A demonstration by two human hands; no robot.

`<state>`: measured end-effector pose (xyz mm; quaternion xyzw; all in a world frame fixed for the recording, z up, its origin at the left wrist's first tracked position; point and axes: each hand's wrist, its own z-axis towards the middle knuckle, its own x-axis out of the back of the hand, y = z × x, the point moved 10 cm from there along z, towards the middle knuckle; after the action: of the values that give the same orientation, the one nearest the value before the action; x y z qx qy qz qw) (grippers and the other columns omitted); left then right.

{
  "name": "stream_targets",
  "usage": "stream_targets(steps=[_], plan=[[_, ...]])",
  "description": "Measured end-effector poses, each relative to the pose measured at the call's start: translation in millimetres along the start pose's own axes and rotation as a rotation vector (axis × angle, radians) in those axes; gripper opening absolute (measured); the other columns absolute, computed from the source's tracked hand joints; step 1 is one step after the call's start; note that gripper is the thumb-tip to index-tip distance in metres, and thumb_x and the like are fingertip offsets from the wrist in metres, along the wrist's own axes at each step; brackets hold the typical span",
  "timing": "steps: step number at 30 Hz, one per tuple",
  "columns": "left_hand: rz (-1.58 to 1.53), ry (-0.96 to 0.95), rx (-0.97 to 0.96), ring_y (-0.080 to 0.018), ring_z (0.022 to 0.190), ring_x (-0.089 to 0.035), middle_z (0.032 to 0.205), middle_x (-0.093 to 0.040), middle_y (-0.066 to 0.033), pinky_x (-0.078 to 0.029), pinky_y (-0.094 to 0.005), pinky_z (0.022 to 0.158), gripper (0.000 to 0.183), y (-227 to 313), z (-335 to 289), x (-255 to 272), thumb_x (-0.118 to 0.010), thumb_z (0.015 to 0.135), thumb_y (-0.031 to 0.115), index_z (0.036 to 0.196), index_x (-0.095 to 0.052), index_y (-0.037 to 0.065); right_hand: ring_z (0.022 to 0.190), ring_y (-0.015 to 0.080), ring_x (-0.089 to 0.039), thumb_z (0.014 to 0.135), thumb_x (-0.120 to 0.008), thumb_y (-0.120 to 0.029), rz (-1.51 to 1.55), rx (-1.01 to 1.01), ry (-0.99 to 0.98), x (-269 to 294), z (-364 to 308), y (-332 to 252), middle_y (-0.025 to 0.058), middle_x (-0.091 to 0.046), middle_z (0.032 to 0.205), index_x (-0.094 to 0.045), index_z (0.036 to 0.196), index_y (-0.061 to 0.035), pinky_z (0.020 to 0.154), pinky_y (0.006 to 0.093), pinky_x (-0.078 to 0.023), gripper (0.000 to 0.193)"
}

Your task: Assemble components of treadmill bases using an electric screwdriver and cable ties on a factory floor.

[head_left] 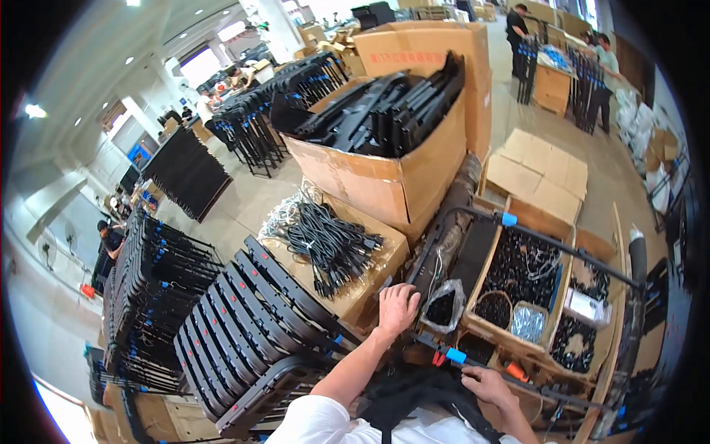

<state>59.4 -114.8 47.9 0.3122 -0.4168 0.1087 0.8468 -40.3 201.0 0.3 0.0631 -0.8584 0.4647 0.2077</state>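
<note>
My left hand is palm down with its fingers curved over the left side of a black tubular frame. This frame lies across the parts bins and carries a blue clip at its far corner. Close to me, its near bar has a blue sleeve and small red pieces. My right hand is just on my side of that bar, its fingers bent together. What they hold, if anything, is hidden. An orange-handled tool lies beyond the bar.
A wooden bin holds black parts and a clear bag of silvery hardware. Bundled black cables lie on a carton. Behind stands a big carton of black parts. Stacked black frames fill the left. Other people work farther off.
</note>
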Motion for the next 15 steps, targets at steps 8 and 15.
stream_targets(steps=[8, 15], plan=[[0.058, 0.593, 0.099, -0.0415, 0.110, -0.062, 0.113, -0.067, -0.0191, -0.051, -0.0502, 0.095, 0.019, -90, 237, 204, -0.068, 0.097, 0.019, 0.112, -0.071, 0.008, 0.092, 0.0223, -0.076, 0.094, -0.069, -0.031, 0.064, -0.068, 0.181, 19, 8, 21, 0.0144, -0.079, 0.101, -0.069, 0.132, -0.0011, 0.087, 0.0349, -0.058, 0.048], [0.260, 0.487, 0.492, -0.0404, 0.123, -0.060, 0.131, -0.064, -0.0214, -0.049, -0.0489, 0.106, 0.052, -212, 405, 280, -0.070, 0.093, 0.047, 0.130, -0.065, 0.010, 0.115, 0.0348, -0.068, 0.101, -0.071, -0.038, 0.034, -0.169, 0.239, 10, 6, -5, 0.0221, -0.071, 0.129, -0.065, 0.141, -0.0072, 0.099, 0.0444, -0.051, 0.051]])
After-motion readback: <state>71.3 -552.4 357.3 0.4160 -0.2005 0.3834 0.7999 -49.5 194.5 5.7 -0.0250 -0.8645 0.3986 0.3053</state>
